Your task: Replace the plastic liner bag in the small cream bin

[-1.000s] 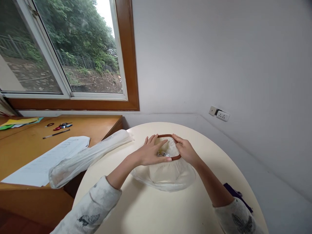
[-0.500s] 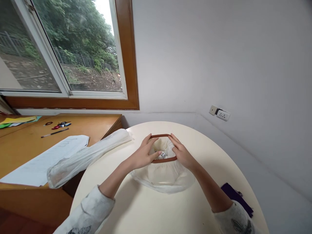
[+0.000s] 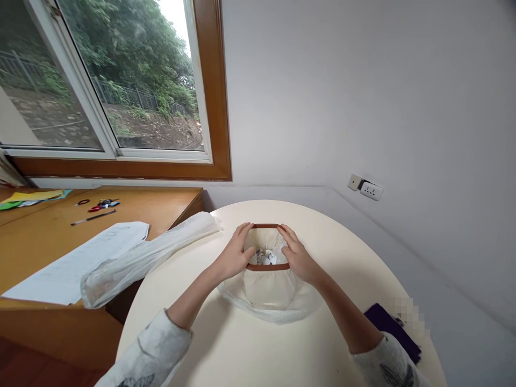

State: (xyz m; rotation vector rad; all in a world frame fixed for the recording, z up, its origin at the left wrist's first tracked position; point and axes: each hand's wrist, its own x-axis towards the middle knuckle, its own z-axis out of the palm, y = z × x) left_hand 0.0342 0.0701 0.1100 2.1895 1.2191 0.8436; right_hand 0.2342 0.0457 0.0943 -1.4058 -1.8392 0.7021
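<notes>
On the round cream table (image 3: 226, 349) stands a small cream trash bin (image 3: 268, 290) with a brown rim ring (image 3: 268, 267). A thin white plastic bag (image 3: 278, 316) lines it and spreads out around its base. Crumpled white paper (image 3: 266, 257) lies inside. My left hand (image 3: 236, 253) grips the rim on the left, fingers toward the far corner and thumb at the near side. On the right, my right hand (image 3: 300, 256) holds the rim in the same way, its thumb bent near the opening.
A bunched clear plastic bag (image 3: 153, 255) stretches from the table onto the wooden desk (image 3: 161, 207). Papers (image 3: 92, 258), a pen (image 3: 94, 217) and scissors (image 3: 97, 207) lie on the desk. Dark purple cloth (image 3: 391, 330) rests at the table's right edge, by the wall.
My left thumb has drawn back from the bin's opening to the rim, and more crumpled paper shows inside. Both hands stay at the rim's sides.
</notes>
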